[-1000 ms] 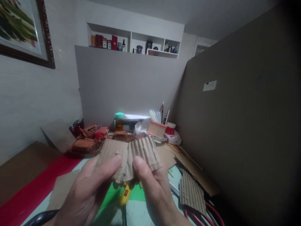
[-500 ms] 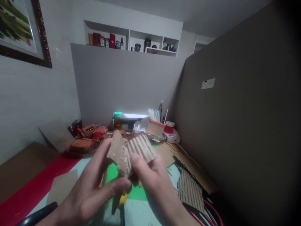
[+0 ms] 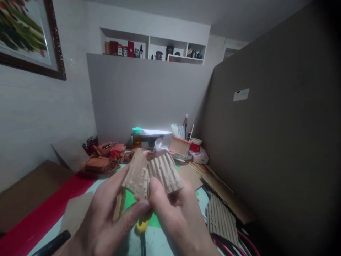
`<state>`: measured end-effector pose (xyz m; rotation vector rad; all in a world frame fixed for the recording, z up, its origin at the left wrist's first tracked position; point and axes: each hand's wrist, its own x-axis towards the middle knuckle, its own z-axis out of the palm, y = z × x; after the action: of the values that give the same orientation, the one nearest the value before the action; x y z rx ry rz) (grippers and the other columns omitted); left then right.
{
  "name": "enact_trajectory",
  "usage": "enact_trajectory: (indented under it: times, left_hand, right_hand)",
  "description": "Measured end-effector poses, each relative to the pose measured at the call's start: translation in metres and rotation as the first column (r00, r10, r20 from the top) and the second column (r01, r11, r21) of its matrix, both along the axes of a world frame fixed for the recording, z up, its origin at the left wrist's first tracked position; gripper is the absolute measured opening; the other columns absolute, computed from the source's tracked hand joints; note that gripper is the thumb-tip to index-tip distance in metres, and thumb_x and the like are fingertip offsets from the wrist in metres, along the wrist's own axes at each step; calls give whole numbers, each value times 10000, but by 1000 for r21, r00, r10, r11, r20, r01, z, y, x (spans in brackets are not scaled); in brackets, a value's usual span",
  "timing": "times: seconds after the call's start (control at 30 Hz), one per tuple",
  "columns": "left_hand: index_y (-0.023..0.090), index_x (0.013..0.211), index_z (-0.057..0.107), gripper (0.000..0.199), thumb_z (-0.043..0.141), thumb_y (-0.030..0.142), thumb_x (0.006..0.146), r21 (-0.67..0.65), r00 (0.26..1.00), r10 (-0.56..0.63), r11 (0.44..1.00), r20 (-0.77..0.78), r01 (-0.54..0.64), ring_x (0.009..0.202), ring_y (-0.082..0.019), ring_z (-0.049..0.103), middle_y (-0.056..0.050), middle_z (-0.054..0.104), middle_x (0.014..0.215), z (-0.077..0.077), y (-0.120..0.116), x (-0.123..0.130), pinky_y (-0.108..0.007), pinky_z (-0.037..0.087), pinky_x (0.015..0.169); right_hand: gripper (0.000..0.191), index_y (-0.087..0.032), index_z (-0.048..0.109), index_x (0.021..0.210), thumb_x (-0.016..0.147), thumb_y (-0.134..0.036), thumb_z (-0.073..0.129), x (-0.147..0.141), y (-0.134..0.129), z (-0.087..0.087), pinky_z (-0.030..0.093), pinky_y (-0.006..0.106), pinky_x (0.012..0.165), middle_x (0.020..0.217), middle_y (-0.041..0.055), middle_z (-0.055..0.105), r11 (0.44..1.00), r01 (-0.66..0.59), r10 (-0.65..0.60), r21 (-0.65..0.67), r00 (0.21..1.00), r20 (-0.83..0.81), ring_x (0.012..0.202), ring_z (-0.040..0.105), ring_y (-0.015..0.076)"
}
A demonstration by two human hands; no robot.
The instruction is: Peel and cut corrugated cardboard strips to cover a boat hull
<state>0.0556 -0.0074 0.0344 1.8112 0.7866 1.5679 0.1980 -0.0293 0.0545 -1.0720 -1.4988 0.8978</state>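
Between my hands, above the table, is a small piece of corrugated cardboard [image 3: 165, 172] with bare ridges on its right part and a smoother flap [image 3: 135, 173] on its left. My left hand [image 3: 113, 213] grips the flap side, its thumb at the lower edge. On the ridged side, my right hand [image 3: 170, 209] presses its thumb on top, with the fingers hidden underneath. The two thumbs almost meet at the lower middle. Below them lies a yellow-and-black handled tool [image 3: 142, 227], partly covered by the hands.
Brown model pieces [image 3: 99, 165] stand at the back left, near a green-lidded jar [image 3: 136, 137]. A pen box [image 3: 179, 145] and red cup [image 3: 195, 145] are at the back right. Corrugated sheet [image 3: 221, 218] and red-handled scissors [image 3: 226, 245] lie right. A grey partition [image 3: 279, 124] rises there.
The cardboard has tilted slightly and its flap and ridged part now lie more side by side. My thumbs are closer together. The whole view has shifted a little.
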Motion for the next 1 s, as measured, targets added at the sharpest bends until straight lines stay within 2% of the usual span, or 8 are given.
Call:
enact_trajectory:
  times: [0.17,0.3,0.43,0.57,0.67,0.8,0.9,1.0]
  left_hand:
    - [324,1095,753,264,621,406,881,-9,997,57,998,-52,-57,1178,-262,641,14,812,980,0,-1,1,-308,512,985]
    - [333,1186,692,306,523,379,935,59,986,52,997,-161,-43,1213,-232,619,38,795,1064,-5,0,-3,-313,496,1027]
    - [335,1113,713,258,538,388,931,72,961,154,987,-230,-141,1146,-208,649,43,766,1128,-11,4,-12,-278,467,1044]
    - [356,994,726,178,570,323,914,208,928,196,969,-316,-134,821,-150,712,73,775,888,-7,9,-19,-182,561,743]
    - [339,871,716,227,514,263,942,236,918,175,967,-357,-92,594,-108,656,97,699,653,0,10,-18,-150,516,532]
    - [341,997,713,211,518,273,956,160,939,78,987,-335,-24,744,-112,705,82,765,840,3,9,-15,-138,560,669]
    - [370,1109,697,221,586,309,928,32,987,-66,997,-150,71,997,-145,701,74,757,1108,2,11,-12,-183,548,885]
    - [346,1103,716,277,700,272,837,-110,979,-205,973,-8,203,1192,-225,627,63,706,1263,1,12,-9,-247,541,948]
  right_hand:
    - [239,-187,526,710,894,-337,501,2,2,-1,377,246,526,675,-10,496,998,-16,17,52,1000,-17,595,455,121]
    - [280,-193,470,669,937,-267,434,5,3,3,370,221,514,629,-32,459,989,-93,98,119,995,-35,574,442,103]
    - [270,-191,493,702,957,-241,422,8,3,2,375,201,506,643,-35,458,984,-103,106,143,994,-18,580,429,97]
    - [287,-190,533,768,990,-326,411,8,4,-7,382,200,487,653,-25,480,989,-117,120,95,992,-28,577,444,105]
    - [296,-190,524,766,995,-334,404,7,6,-11,404,205,502,669,-13,512,988,-135,136,82,991,-16,590,473,109]
    - [261,-188,515,745,975,-275,428,6,7,-6,406,197,509,669,-21,511,985,-130,138,116,988,-64,587,467,100]
    - [226,-181,526,749,954,-231,444,7,7,-1,419,186,512,675,-28,532,982,-175,186,76,963,-194,577,492,89]
    - [233,-178,518,707,933,-188,458,8,8,0,411,164,505,637,-41,535,979,-204,200,18,938,-282,561,502,77]
